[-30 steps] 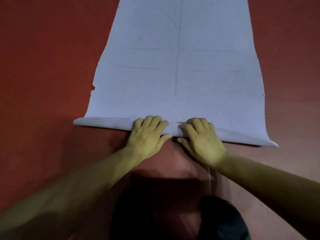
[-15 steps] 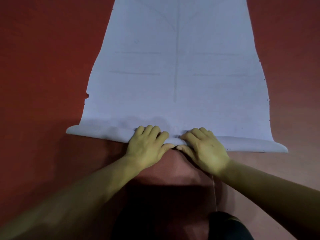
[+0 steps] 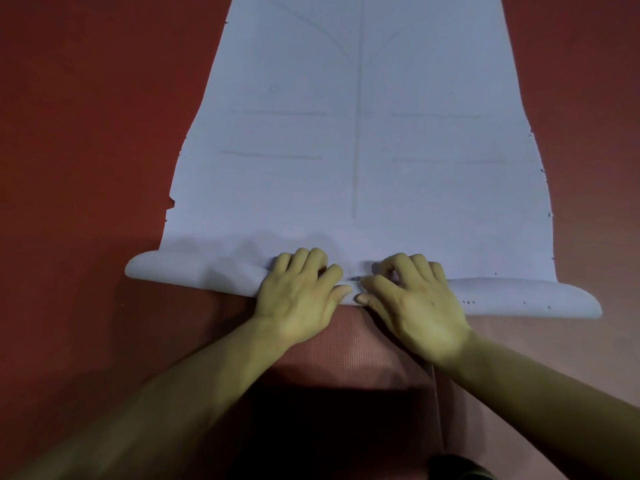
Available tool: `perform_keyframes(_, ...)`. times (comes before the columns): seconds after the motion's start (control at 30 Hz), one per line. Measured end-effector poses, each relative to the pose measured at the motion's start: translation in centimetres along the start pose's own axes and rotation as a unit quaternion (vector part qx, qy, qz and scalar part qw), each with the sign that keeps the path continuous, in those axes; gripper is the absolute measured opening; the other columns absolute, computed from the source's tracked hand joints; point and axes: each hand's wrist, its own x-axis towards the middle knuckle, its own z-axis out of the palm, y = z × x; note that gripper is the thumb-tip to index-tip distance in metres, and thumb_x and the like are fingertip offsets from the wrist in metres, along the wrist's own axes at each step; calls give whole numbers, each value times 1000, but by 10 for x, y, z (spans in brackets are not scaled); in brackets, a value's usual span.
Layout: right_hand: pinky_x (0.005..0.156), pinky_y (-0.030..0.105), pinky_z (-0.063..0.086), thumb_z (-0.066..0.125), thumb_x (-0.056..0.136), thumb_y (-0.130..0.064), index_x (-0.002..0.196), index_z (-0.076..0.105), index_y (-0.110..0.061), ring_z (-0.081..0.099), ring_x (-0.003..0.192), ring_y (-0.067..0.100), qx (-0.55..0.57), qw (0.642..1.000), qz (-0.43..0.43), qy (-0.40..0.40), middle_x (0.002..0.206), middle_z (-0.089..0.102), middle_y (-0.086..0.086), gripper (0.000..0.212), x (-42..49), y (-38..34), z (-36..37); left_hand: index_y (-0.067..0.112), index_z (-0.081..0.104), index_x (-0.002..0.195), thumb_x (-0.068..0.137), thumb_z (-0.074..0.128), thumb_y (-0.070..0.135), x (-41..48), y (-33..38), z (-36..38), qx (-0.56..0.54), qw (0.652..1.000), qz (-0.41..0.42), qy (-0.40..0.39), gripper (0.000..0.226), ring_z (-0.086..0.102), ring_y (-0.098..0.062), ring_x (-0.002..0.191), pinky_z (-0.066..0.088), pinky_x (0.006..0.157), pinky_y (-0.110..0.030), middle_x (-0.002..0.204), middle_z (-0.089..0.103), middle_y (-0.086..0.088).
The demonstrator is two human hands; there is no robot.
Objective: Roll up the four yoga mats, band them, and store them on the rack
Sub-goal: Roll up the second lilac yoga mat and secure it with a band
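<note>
Exercise room (mat (image 3: 363, 133), red floor (image 3: 86, 133))

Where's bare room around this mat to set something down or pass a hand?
Floor is bare left and right of the mat, and before its rolled edge, outside both forearms. Crowded: the roll's middle, where left hand and right hand grip it, thumbs nearly touching.

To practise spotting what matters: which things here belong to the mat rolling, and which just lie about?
Job: lavender mat, its rolled end, left hand and right hand gripping it.
Lying about: red floor, dark clothing at the bottom edge.
</note>
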Motion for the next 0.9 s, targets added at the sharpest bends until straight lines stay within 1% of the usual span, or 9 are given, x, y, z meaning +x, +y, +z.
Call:
perform_keyframes(0.07, 79, 38, 35, 64, 96, -32, 107, 74, -23, 55, 83, 26, -26, 999, -25, 17, 98, 62, -1, 18, 2, -3, -1, 17, 66, 95, 99, 41, 48, 5, -2, 2, 3, 1000, 1, -3, 40, 54, -27, 82, 45, 73, -42, 96, 59, -6)
perform_keyframes(0.13, 81, 39, 36, 62, 93, -22, 104, 75, -21, 59, 82, 27, -39, 998, -36, 24, 97, 65, -1, 17, 3, -8, 0, 15, 66, 102, 100, 40, 50, 10, -5, 3, 4, 1000, -3, -2, 43, 55, -27, 83, 47, 74, -42, 99, 60, -6)
perform_keyframes(0.23, 81, 39, 39, 55, 98, -32, 105, 75, -18, 62, 84, 27, -39, 999, -31, 15, 101, 68, 1, 26, 2, -7, 0, 14, 64, 111, 99, 41, 50, 17, -7, 3, -3, 1000, -11, 1, 45, 57, -29, 86, 48, 76, -44, 104, 61, -8)
perform_keyframes(0.3, 79, 38, 43, 55, 99, -41, 111, 76, -18, 64, 86, 26, -41, 998, -50, 3, 104, 69, 0, 33, 3, 0, 1, 13, 64, 109, 99, 41, 50, 20, -8, 2, -2, 1000, -10, 7, 44, 57, -29, 85, 49, 75, -44, 102, 61, -8)
perform_keyframes(0.47, 74, 39, 48, 51, 101, -44, 115, 76, -20, 63, 86, 25, 5, 998, -55, -14, 102, 70, -3, 37, 14, 14, 3, 19, 68, 93, 105, 42, 43, 18, -9, -1, 4, 996, 25, 86, 37, 56, -25, 76, 45, 69, -41, 86, 61, 0)
perform_keyframes(0.57, 71, 40, 50, 49, 101, -47, 115, 76, -19, 62, 85, 26, 26, 998, -46, -15, 99, 69, -2, 41, 18, 18, 3, 25, 72, 101, 103, 47, 49, 10, 1, -2, -42, 995, 8, 90, 35, 57, -24, 82, 43, 73, -41, 93, 64, 5)
perform_keyframes(0.7, 74, 39, 47, 54, 101, -46, 116, 75, -18, 58, 86, 26, 3, 999, -31, -9, 101, 65, 2, 37, 17, 15, 1, 28, 74, 104, 98, 53, 48, 5, 7, 4, -59, 993, -35, 95, 29, 58, -24, 87, 43, 77, -40, 100, 67, 7)
perform_keyframes(0.8, 80, 40, 44, 59, 101, -43, 118, 72, -20, 58, 88, 28, -45, 999, -16, 10, 104, 65, 1, 31, 13, 4, 2, 29, 74, 102, 99, 54, 47, 11, 2, 9, -66, 993, -22, 98, 27, 58, -24, 83, 44, 74, -40, 96, 66, 7)
perform_keyframes(0.9, 86, 42, 44, 64, 99, -39, 118, 72, -20, 59, 93, 28, -39, 999, 4, 23, 108, 65, 0, 28, 6, -1, 3, 28, 73, 98, 101, 52, 47, 16, -2, 12, -65, 993, -16, 94, 28, 58, -24, 81, 44, 72, -41, 93, 64, 7)
